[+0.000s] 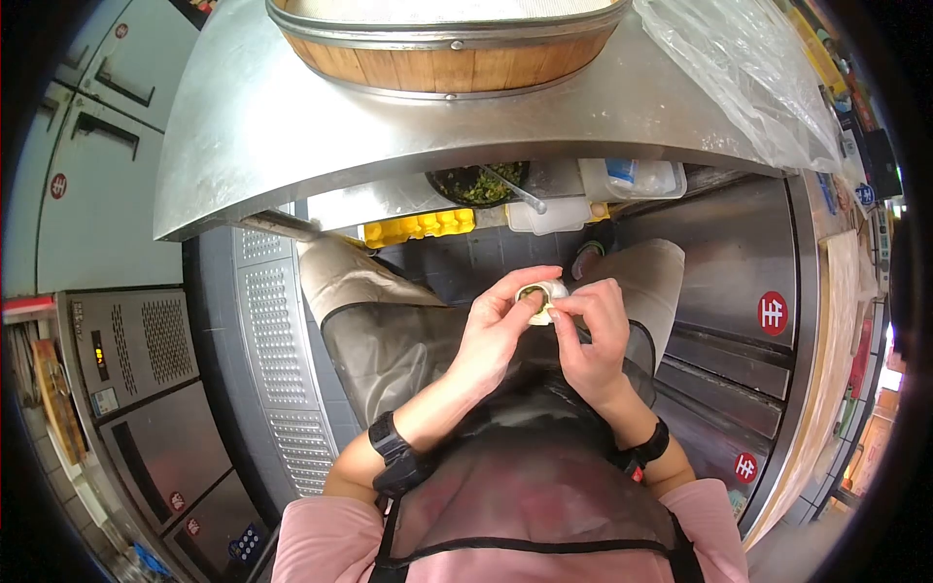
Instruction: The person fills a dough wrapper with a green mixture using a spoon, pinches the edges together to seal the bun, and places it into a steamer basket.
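A small white dough bun with green filling showing in its opening sits between my two hands, above my apron-covered lap. My left hand is closed around it, with the thumb at the filling. The thumb and fingers of my right hand pinch the near right edge of the dough. Beyond my hands, on a shelf under the table, stands a dark bowl of chopped green filling. A metal utensil with a long pale handle leans out over the bowl's rim.
On the steel table rests a wooden steamer with metal bands. Clear plastic sheeting lies at the right. A yellow tray and a clear plastic container flank the bowl. Steel cabinets stand close on my right.
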`<state>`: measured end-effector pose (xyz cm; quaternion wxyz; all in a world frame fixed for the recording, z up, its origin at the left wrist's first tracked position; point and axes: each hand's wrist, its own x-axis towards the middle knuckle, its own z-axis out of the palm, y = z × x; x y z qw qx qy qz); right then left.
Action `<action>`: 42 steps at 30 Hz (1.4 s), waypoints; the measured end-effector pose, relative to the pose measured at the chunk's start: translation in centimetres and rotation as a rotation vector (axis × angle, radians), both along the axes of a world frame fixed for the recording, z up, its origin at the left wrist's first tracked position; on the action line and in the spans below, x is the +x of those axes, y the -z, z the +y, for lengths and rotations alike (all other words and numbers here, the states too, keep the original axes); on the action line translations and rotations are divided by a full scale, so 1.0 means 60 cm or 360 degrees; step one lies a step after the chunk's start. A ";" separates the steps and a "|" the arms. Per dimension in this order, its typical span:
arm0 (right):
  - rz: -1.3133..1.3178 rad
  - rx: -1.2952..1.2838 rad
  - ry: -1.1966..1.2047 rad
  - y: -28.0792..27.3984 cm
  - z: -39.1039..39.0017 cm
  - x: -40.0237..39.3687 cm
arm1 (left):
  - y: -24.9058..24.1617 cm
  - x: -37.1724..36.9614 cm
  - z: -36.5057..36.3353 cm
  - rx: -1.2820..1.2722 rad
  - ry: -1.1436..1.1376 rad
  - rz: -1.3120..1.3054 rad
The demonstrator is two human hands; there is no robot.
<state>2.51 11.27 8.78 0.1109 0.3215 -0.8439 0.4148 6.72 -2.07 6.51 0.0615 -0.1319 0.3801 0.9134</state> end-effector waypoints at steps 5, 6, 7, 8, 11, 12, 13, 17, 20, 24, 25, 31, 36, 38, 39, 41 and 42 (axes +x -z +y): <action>-0.0028 -0.0041 0.0062 0.006 -0.001 0.000 | 0.004 0.002 0.006 0.0047 -0.0025 0.0025; -0.0029 -0.0040 0.0061 0.005 0.000 0.001 | 0.007 0.003 0.007 0.0012 -0.0040 0.0022; 0.0019 -0.0038 0.0026 0.003 0.001 0.002 | 0.009 0.003 0.007 -0.0023 -0.0054 0.0018; 0.0066 -0.0037 -0.0010 0.001 0.003 0.003 | 0.010 0.004 0.007 -0.0023 -0.0055 0.0018; 0.0416 0.0126 -0.0339 -0.013 0.011 -0.007 | 0.008 0.006 0.004 0.0058 -0.0075 0.0039; 0.0416 0.0128 -0.0338 -0.021 0.007 -0.009 | 0.003 0.005 0.003 0.0067 -0.0067 0.0017; 0.0285 0.0130 -0.0241 -0.030 0.003 -0.011 | 0.000 0.005 0.003 0.0077 -0.0059 -0.0005; 0.0187 0.0258 -0.0282 -0.019 0.014 -0.022 | 0.000 0.004 0.002 0.0109 -0.0014 -0.0056; 0.0318 0.0316 -0.0283 -0.017 0.016 -0.016 | 0.005 0.005 -0.001 0.0031 0.0099 -0.0035; 0.0355 0.0293 -0.0272 -0.025 0.012 -0.019 | 0.005 0.006 -0.002 -0.0057 0.0146 -0.0012; 0.0291 0.0321 -0.0238 -0.028 0.011 -0.021 | 0.006 0.005 -0.002 -0.0083 0.0164 -0.0004; 0.0161 0.0364 -0.0121 -0.028 0.022 -0.015 | -0.020 -0.002 -0.005 -0.0155 0.0125 0.0061; 0.0104 0.0251 0.0030 -0.025 0.011 -0.007 | -0.006 0.007 -0.004 -0.0292 0.0215 0.0120; 0.0103 0.0200 0.0029 -0.024 0.006 -0.007 | -0.006 0.006 -0.003 -0.0319 0.0208 0.0121; 0.0103 0.0197 0.0028 -0.022 0.004 -0.006 | -0.005 0.005 -0.003 -0.0364 0.0201 0.0108; 0.0120 0.0171 0.0011 -0.016 0.002 -0.006 | -0.003 0.003 -0.003 -0.0409 0.0192 0.0096; 0.0120 0.0171 0.0010 -0.013 0.002 -0.006 | 0.001 0.002 -0.003 -0.0382 0.0179 0.0050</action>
